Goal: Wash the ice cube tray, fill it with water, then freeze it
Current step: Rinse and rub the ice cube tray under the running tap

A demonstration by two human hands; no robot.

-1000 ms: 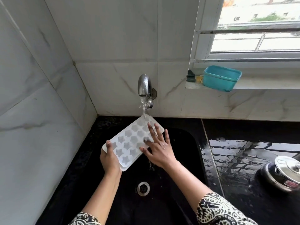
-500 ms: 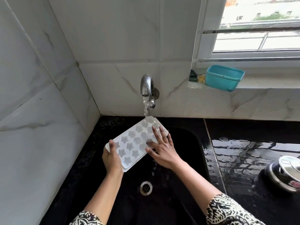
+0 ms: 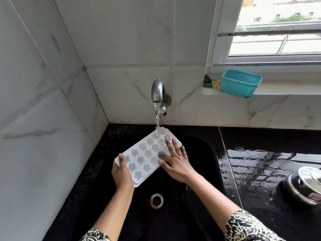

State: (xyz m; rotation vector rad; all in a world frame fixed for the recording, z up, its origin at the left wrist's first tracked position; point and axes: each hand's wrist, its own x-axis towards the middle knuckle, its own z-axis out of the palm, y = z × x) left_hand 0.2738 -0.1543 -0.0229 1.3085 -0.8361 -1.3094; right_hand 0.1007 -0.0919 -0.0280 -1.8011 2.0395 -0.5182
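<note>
Two grips on one white ice cube tray (image 3: 147, 154), held over the black sink (image 3: 201, 153), above and slightly far of the steel drain (image 3: 156, 200). Left grip (image 3: 121, 173) wrapped round the near-left corner, thumb on the top face, fingers hidden beneath. Right grip (image 3: 177, 164) flat and spread on the right part of the top face, fingers straight, pressing down and clasping nothing, thumb near the tray's near long edge.

Around the tray: chrome tap (image 3: 158, 91) on the far tiled wall, with a water stream (image 3: 157, 122) falling onto the far end of the tray. Marble-veined left wall (image 3: 43, 136) close beside the sink. To the right, wet black desk (image 3: 260, 162), with a steel pot (image 3: 305, 186) and its lid at the right edge, well apart from the tray. Far right, on the window sill (image 3: 281, 90), a teal tub (image 3: 240, 83). Just left of the tub, a dark scrub pad (image 3: 206, 80) and something small and yellow, too small to tell. Patterned black-and-white sleeves (image 3: 243, 226) at the near edge. Several cavities on the far-right side covered by the right grip.

Long axis of the tray running from near-left to far-right, far end under the spout, near end in the left grip. Star-shaped cavities facing up, set in rows along the length. Level or tipped: hard to tell.
</note>
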